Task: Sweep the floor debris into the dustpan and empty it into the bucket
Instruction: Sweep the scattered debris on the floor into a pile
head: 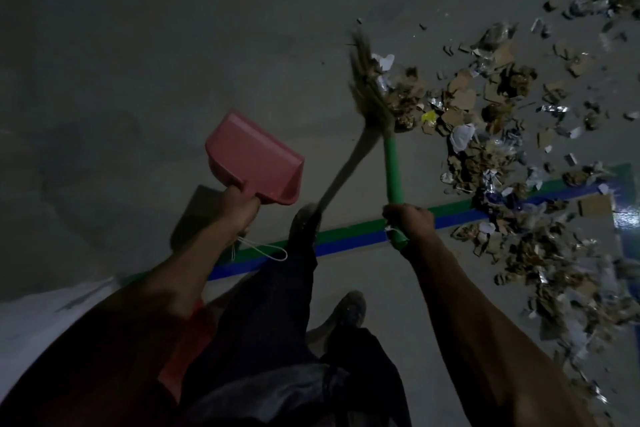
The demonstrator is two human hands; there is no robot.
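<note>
My left hand (239, 206) grips the handle of a pink dustpan (256, 158), held up off the floor with its mouth facing right and nothing in it. My right hand (410, 220) is closed around the green handle of a straw broom (393, 166). The broom's bristles (367, 87) touch the left edge of a wide spread of debris (502, 135): torn cardboard, paper scraps and foil bits. No bucket is in view.
A green and blue tape line (349, 236) runs diagonally across the grey floor under my feet (346, 312). Debris continues down the right side and into the top right corner. A white cord loop (266, 251) hangs from the dustpan handle.
</note>
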